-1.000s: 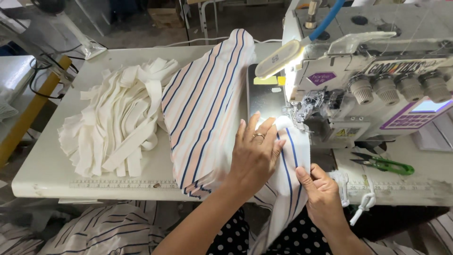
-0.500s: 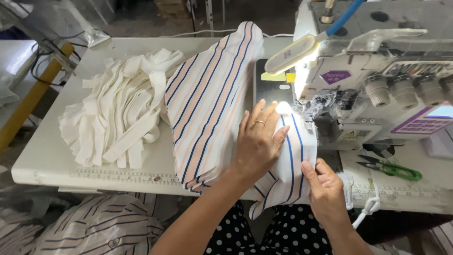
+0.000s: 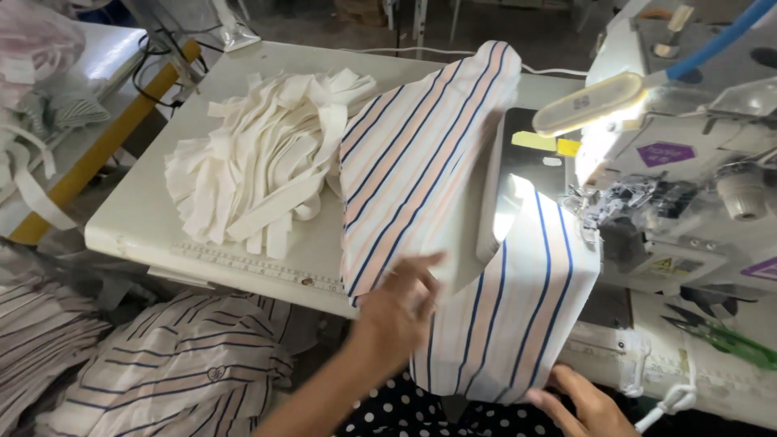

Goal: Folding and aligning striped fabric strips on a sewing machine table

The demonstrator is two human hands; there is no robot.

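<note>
Both hands have dropped from the machine; left hand (image 3: 401,303) now pinches the striped fabric (image 3: 453,235); right hand (image 3: 579,400) grips its lower edge, so it's coming away from the sewing machine (image 3: 672,174).

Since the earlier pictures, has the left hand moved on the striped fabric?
Yes. The left hand has slid toward the person, away from the sewing machine, and now grips the striped fabric near the table's front edge.

White sewing table (image 3: 146,231) w/ ruler strip along front edge. On it: pile of white fabric strips (image 3: 263,166), striped fabric (image 3: 421,154), sewing machine (image 3: 688,162) at right.
</note>
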